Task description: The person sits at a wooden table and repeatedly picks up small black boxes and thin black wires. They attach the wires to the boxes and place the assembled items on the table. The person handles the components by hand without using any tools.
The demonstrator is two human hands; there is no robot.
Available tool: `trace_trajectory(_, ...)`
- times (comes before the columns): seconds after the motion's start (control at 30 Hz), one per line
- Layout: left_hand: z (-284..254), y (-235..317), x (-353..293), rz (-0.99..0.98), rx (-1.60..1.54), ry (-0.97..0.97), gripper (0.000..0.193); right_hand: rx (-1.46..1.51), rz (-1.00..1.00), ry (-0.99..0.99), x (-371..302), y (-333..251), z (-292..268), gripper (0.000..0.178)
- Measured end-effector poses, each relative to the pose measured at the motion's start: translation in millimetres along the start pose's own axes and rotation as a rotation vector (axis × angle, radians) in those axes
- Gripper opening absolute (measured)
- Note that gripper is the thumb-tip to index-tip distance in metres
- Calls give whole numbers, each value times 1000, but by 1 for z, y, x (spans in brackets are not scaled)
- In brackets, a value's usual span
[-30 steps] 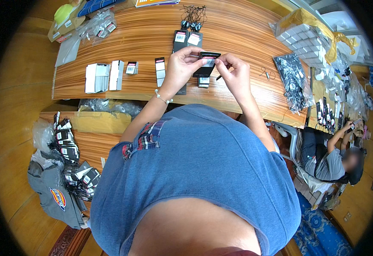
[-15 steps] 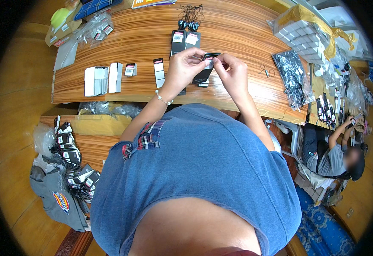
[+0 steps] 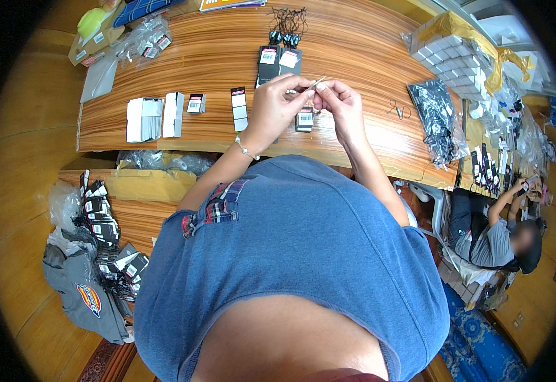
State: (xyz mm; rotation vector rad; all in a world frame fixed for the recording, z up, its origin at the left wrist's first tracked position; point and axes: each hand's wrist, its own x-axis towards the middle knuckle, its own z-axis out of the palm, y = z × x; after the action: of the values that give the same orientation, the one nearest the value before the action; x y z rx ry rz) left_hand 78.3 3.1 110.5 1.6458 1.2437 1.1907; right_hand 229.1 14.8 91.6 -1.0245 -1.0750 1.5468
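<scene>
Above the near part of the table, my left hand (image 3: 277, 105) and my right hand (image 3: 341, 105) are closed, fingertips almost meeting. Between them is a hang tag (image 3: 317, 82), seen nearly edge-on as a thin pale line; each hand pinches it. Just below the fingers a small stack of black and white tags (image 3: 304, 120) lies on the table. Beyond my hands are two piles of black hang tags (image 3: 268, 62) with bunched black strings (image 3: 287, 22). A black and white label strip (image 3: 238, 109) lies left of my left hand.
On the wooden table (image 3: 189, 63) stand white card stacks (image 3: 144, 120) and a small label pile (image 3: 196, 103) at left. Scissors (image 3: 399, 109), a bagged black bundle (image 3: 434, 118) and a box of white packets (image 3: 446, 54) are at right. A person (image 3: 497, 232) sits farther right.
The tag, its dark printed face showing before, has been turned nearly edge-on between my fingers. The small tag stack beneath is now uncovered.
</scene>
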Motion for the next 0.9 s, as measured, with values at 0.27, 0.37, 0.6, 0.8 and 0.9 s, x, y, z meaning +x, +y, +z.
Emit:
trace_trajectory(0.27, -5, 8, 2, 301, 336, 83, 13, -156, -183, -66, 3, -10, -2, 15)
trace_trajectory(0.37, -8, 4, 4, 458, 499, 124, 15, -139, -118, -101, 3, -19, -4, 17)
trace_trajectory(0.6, -6, -3, 3, 571, 450, 58, 18, 39, -35, 146, 5, -5, -2, 12)
trace_trajectory(0.8, -6, -42, -14, -30, -165, -99, 30, 320, -335, 78, 14, -32, -1, 14)
trace_trajectory(0.9, -28, -70, -9, -152, -208, -170, 50, 337, -199, -56, 6, -39, 6, 12)
